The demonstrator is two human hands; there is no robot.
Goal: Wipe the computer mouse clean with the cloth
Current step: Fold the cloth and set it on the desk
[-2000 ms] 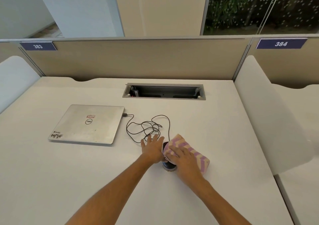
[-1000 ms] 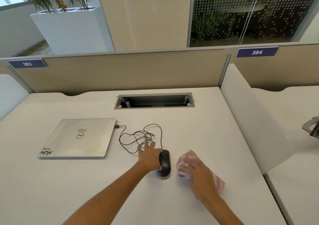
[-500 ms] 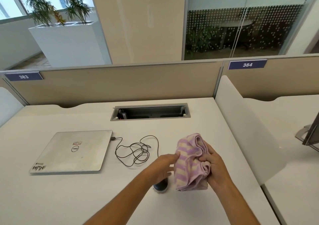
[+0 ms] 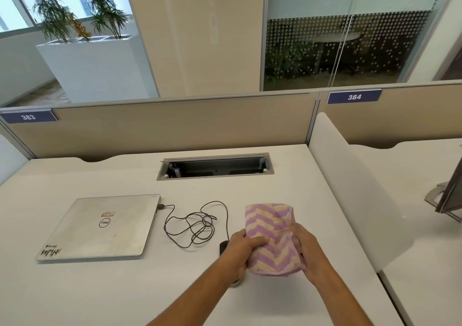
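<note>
A pink and cream zigzag cloth is held up above the white desk between both hands. My left hand grips its left edge and my right hand grips its right side. The black computer mouse lies on the desk under my left hand; only its front tip and a sliver by my wrist show. Its black cable runs in loose loops to the closed silver laptop.
An open cable tray is sunk into the desk at the back. A beige partition closes the far edge. A white divider bounds the right side, with a monitor stand beyond it.
The right hand lifted the cloth off the mouse and the desk. The left hand let go of the mouse and took the cloth's other side. The cloth is spread wider than half a second ago.
</note>
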